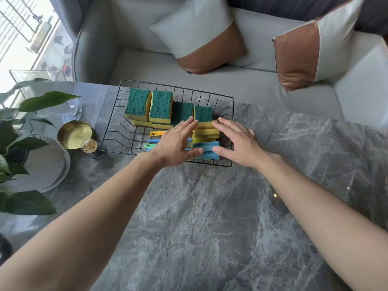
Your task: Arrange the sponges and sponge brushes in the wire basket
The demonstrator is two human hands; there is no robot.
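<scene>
Now both flat, open hands, left hand (175,143) and right hand (237,141), flank spongy brush heads (206,151).

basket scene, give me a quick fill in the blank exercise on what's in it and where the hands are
1. The sponges at the far side of the wire basket have ____ scouring tops.
2. The basket rests on a grey ____ table.
3. The left hand and right hand press on either side of a stack of sponge heads whose nearest ones are ____ in colour.
4. Left of the basket stands a small ____-coloured bowl.

Missing words: green; marble; blue; gold
</scene>
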